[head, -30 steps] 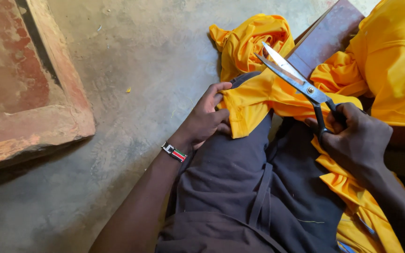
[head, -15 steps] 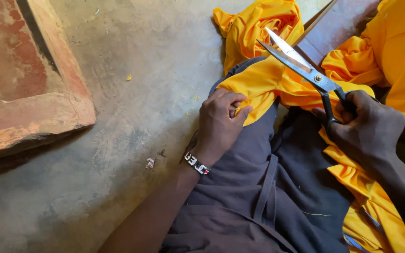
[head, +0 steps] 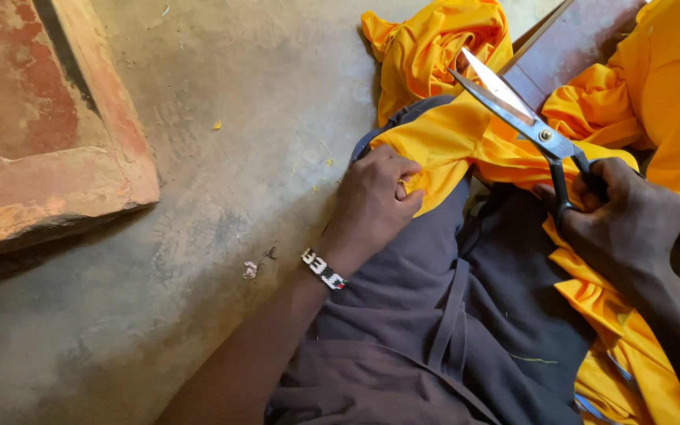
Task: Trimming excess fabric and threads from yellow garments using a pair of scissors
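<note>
Bright yellow cloth (head: 442, 142) lies across my lap, over a dark grey garment (head: 466, 315), and bunches up at the top right. My left hand (head: 373, 201), with a beaded bracelet (head: 323, 269) on the wrist, pinches the lower edge of the yellow cloth near my knee. My right hand (head: 627, 220) has its fingers through the black handles of large metal scissors (head: 513, 110). The blades are slightly apart, pointing up and left above the yellow cloth.
A bare concrete floor (head: 222, 157) fills the left and middle. A worn red stone slab (head: 41, 134) with a raised edge sits at the upper left. A dark wooden plank (head: 576, 47) runs under the cloth at the top right. Small scraps (head: 250, 270) lie on the floor.
My left hand has slid down and closed on the yellow cloth's edge. The scissors and right hand stay in much the same place while the view shifted slightly.
</note>
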